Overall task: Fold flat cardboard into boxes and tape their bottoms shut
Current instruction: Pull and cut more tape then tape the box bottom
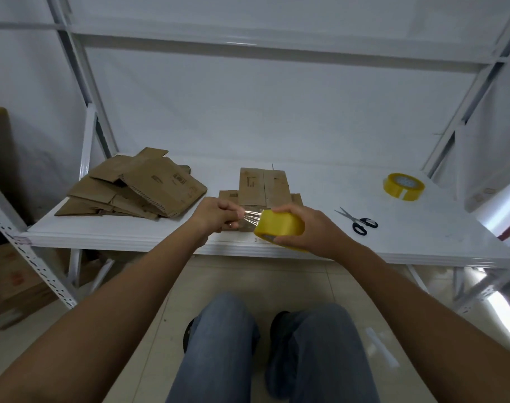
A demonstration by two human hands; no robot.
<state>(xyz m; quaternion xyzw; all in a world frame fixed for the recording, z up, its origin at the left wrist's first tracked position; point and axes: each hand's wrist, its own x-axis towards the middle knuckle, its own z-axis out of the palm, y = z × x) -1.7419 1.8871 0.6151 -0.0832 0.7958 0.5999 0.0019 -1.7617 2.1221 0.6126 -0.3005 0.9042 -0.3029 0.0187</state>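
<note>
- Gripping a yellow roll of packing tape [280, 228] in the right hand [311, 228], fingers curled around its rim.
- Pinching the clear pulled-out tape end [248, 217] with the left hand [216, 215], just above a brown cardboard box [264, 186] lying on the white shelf board [306, 184].
- Lying to the left: a stack of flat brown cardboard blanks [134, 190].
- Lying to the right: black-handled scissors [358, 221] and a second yellow tape roll [404, 186].
</note>
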